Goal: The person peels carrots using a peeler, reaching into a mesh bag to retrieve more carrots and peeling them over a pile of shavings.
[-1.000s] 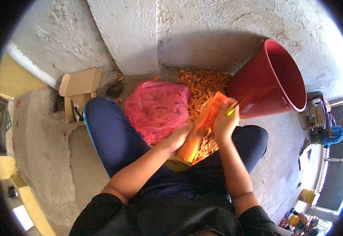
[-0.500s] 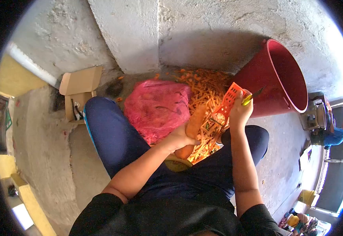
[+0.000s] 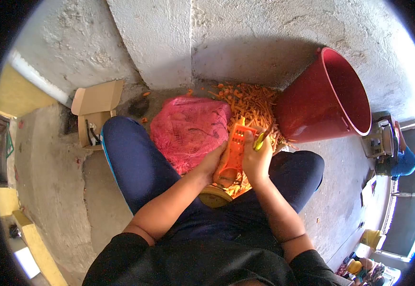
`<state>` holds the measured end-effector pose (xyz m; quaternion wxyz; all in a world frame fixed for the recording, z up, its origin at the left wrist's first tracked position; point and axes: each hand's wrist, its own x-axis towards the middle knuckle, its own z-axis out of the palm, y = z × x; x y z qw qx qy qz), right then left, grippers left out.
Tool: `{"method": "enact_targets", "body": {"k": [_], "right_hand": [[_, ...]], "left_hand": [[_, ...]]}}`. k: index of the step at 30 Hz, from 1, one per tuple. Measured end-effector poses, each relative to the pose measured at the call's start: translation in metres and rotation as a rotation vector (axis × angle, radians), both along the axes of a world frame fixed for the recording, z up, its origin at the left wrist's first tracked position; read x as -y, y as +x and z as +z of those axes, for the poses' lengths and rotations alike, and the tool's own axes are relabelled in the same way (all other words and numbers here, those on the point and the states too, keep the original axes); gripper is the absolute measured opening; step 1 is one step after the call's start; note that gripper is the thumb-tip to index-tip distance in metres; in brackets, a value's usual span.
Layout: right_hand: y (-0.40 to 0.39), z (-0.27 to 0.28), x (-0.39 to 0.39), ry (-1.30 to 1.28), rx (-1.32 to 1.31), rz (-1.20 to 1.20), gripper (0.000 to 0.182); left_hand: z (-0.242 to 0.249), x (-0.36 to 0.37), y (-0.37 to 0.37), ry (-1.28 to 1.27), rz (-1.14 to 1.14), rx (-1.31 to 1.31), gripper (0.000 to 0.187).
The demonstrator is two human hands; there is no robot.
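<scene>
Just right of the pink mesh sack (image 3: pixel 191 131), found left hand (image 3: pixel 213 164) clasped round carrot (image 3: pixel 225 178). At same side of sack, noted right hand (image 3: pixel 257 159) gripping orange slotted tool (image 3: pixel 236 151) against carrot, with yellow-handled tool (image 3: pixel 260 141) also held in fingers. Nearer to wearer than sack, recorded yellow container (image 3: pixel 211 200) below carrot, partly hidden. Behind hands, to right of sack, observed heap of orange shreds (image 3: pixel 253 102). Farther right of sack, sighted tilted red bucket (image 3: pixel 310 107). Left of sack, well apart, logged open cardboard box (image 3: pixel 91 110).
</scene>
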<state>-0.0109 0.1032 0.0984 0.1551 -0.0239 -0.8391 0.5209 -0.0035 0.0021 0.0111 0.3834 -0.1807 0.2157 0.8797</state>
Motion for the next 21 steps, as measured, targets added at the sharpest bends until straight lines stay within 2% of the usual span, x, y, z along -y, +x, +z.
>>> {"method": "enact_targets", "body": {"k": [2, 8, 11, 12, 15, 19, 21], "right_hand": [[0.002, -0.009, 0.002, -0.044, 0.035, 0.020, 0.017], [0.006, -0.005, 0.005, 0.074, 0.048, -0.038, 0.017], [-0.002, -0.005, -0.003, 0.130, 0.049, -0.083, 0.017], [-0.009, -0.015, -0.010, 0.211, -0.060, -0.117, 0.017], [-0.039, -0.016, -0.035, 0.177, -0.153, -0.284, 0.016], [-0.088, -0.005, -0.095, 0.223, -0.345, -0.559, 0.017], [-0.100, -0.002, -0.120, 0.210, -0.387, -0.618, 0.016]], "left_hand": [[0.005, 0.000, 0.001, 0.008, 0.008, -0.052, 0.043], [0.002, -0.001, 0.003, 0.005, 0.031, -0.086, 0.043], [0.029, -0.001, 0.004, -0.075, 0.040, -0.091, 0.044], [0.025, 0.000, 0.004, -0.132, -0.025, -0.135, 0.043], [0.010, -0.002, 0.016, -0.261, -0.171, -0.224, 0.040], [0.039, -0.004, 0.028, -0.139, -0.366, -0.344, 0.040], [0.042, -0.003, 0.026, 0.070, -0.403, -0.378, 0.040]]}}
